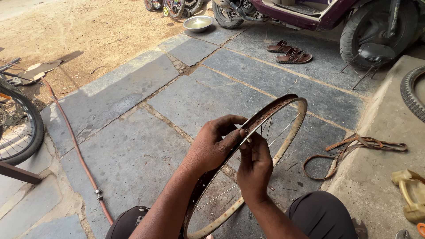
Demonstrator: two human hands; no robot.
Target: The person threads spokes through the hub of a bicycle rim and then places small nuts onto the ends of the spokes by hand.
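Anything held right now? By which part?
Yes: a rusty bicycle wheel rim. The left hand grips its near edge. The right hand pinches a small part at the rim's inner side, where a spoke meets it; what part cannot be told.

A rusty bicycle wheel rim [283,110] with thin spokes stands upright on edge, lower centre of the frame. Its inner channel is brown with rust. A small spoke nipple [243,132] sits at its near edge.

An open-air roadside bicycle repair spot: stone-slab pavement [133,155] beside bare dirt, a stripped wheel rim [283,106], loose rubber rim strip [354,146], spare tyre [414,93], parked scooter [318,13]
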